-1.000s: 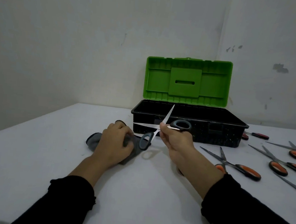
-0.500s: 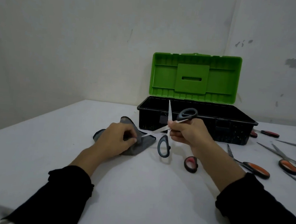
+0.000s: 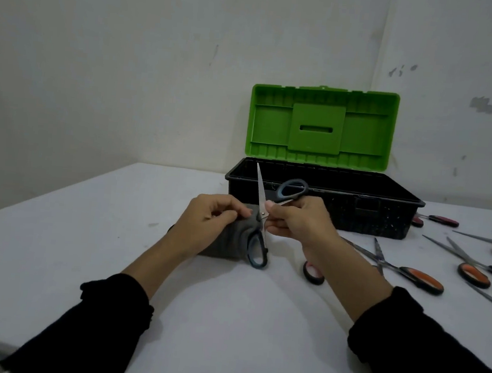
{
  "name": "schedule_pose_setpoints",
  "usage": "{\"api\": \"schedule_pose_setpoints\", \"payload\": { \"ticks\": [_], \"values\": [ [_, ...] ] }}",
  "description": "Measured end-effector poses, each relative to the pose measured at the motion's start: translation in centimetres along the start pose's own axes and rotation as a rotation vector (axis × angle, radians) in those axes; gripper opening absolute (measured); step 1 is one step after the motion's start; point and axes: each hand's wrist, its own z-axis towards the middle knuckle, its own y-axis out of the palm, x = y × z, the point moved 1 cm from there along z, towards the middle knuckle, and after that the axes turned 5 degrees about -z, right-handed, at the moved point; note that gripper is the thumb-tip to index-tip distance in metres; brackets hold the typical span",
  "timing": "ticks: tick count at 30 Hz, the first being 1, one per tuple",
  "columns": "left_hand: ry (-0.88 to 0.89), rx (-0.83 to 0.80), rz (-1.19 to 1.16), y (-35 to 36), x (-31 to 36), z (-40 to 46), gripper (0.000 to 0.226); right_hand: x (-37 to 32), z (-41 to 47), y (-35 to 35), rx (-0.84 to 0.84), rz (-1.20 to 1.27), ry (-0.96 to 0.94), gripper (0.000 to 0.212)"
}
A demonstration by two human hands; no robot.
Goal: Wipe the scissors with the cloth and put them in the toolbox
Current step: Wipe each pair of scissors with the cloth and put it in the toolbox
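Observation:
My right hand (image 3: 295, 221) grips a pair of grey-handled scissors (image 3: 261, 218) near the pivot, spread wide open, one blade pointing up and one handle loop hanging down. My left hand (image 3: 208, 221) holds the grey cloth (image 3: 230, 242), bunched against the other blade, which is hidden in the fabric. The black toolbox (image 3: 380, 211) stands just behind my hands with its green lid (image 3: 322, 127) raised.
Several orange-handled scissors (image 3: 422, 278) lie scattered on the white table (image 3: 82, 245) to the right of my right arm. A red-handled pair (image 3: 443, 220) lies beside the toolbox's right end. A wall stands close behind the toolbox.
My right hand has brought the scissors closer to my left hand, and the cloth has slid up the lower blade toward the pivot. The free blade now points more upright.

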Motion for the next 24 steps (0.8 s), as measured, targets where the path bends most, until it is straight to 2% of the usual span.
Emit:
{"api": "schedule_pose_setpoints", "payload": {
  "ticks": [5, 9, 15, 19, 22, 24],
  "values": [
    [-0.075, 0.042, -0.014, -0.3, -0.3, 0.2, 0.024, -0.5, -0.3, 0.2, -0.073, -0.013, -0.089, 0.012],
    [-0.091, 0.066, 0.032, -0.1, -0.5, 0.3, 0.014, -0.2, -0.4, 0.9, -0.074, -0.045, -0.14, 0.009],
    [-0.094, 0.188, -0.063, 0.0, -0.7, 0.0, 0.011, 0.0, -0.7, 2.0, -0.042, 0.022, -0.193, 0.005],
    [-0.053, 0.156, 0.002, 0.4, -0.7, 0.0, 0.006, -0.5, -0.5, 1.5, -0.048, -0.053, -0.206, 0.007],
    [-0.119, 0.167, 0.008, -0.7, -1.5, -0.1, 0.007, -0.8, -0.2, 0.3, 0.023, -0.06, -0.215, 0.015],
    [-0.166, 0.187, -0.082, -1.0, -1.5, -0.3, 0.006, -1.0, -0.1, -0.5, 0.047, -0.068, -0.233, 0.015]
  ]
}}
